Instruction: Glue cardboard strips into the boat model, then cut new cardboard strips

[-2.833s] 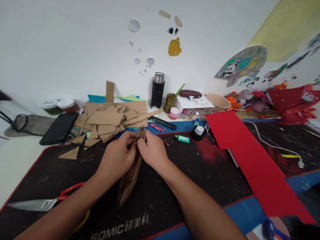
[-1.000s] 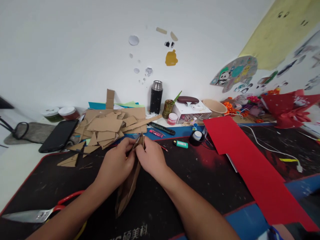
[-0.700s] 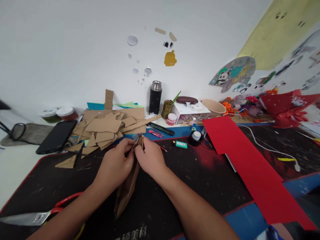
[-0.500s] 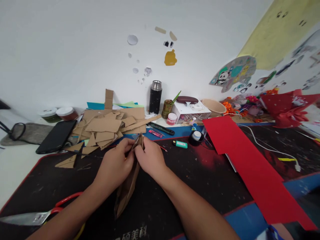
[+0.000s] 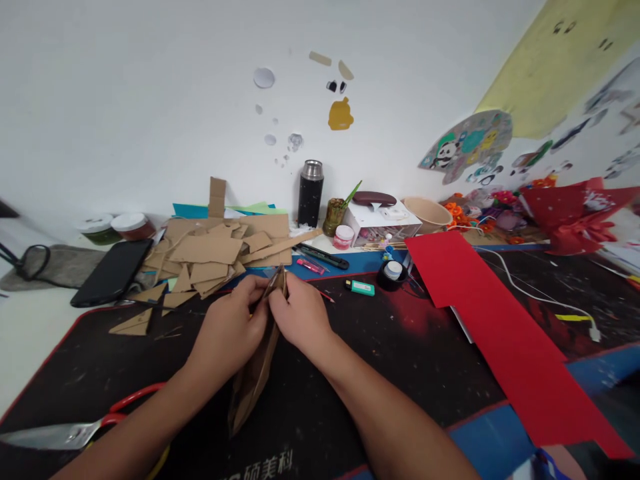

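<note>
My left hand [image 5: 237,317] and my right hand [image 5: 301,308] meet at the middle of the dark mat, both closed on the far end of a folded piece of brown cardboard [image 5: 255,380]. The cardboard stands on edge, and its near end slants down toward me. My fingers press on both sides of the top, and their tips are partly hidden. At the far tip a small clear strip [image 5: 271,272] shows. Under my left forearm lie large scissors [image 5: 65,435] with red handles, partly covered by the arm.
Cardboard scraps [image 5: 207,250] are piled behind my left hand, beside a black phone [image 5: 111,273]. A box cutter [image 5: 320,255], a green lighter [image 5: 360,288] and a black thermos [image 5: 311,195] stand or lie beyond. Red card [image 5: 500,333] stretches across the right side.
Almost nothing differs. Both hands keep the same hold on the cardboard, and the whole view has shifted very slightly.
</note>
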Demonstrator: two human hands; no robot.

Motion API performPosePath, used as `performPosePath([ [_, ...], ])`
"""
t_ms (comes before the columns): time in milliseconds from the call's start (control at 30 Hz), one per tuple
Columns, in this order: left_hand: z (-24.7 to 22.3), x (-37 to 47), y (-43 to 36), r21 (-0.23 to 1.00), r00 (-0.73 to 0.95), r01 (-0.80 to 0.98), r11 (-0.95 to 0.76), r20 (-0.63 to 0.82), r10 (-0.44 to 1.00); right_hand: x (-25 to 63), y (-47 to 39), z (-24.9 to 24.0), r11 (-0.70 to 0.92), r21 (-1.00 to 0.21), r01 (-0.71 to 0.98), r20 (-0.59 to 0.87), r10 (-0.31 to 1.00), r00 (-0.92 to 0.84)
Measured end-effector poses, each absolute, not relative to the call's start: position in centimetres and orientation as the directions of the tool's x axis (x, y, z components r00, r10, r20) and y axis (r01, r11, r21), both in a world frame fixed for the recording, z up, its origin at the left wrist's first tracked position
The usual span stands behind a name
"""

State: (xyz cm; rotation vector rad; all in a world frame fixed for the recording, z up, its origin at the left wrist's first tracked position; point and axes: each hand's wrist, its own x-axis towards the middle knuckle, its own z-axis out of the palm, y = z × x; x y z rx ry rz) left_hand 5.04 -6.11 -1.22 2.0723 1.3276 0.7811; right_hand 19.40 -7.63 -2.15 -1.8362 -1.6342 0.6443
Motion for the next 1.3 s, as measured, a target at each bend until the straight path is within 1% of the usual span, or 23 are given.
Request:
performPosePath([
  [333,-1.21,4.98,-6.14,0.717,0.343,0.599,-0.357,0.173,0.923,19.38,-7.69,-2.3,-0.058,-0.695,0.716,0.053,0.99,0.131],
  [1300,-1.43,5.01,-6.11,0.738,0.335,0.575,-0.354,0.182,0.924,19.39,-7.68,-2.08,-0.081,-0.682,0.727,0.028,0.99,0.137],
])
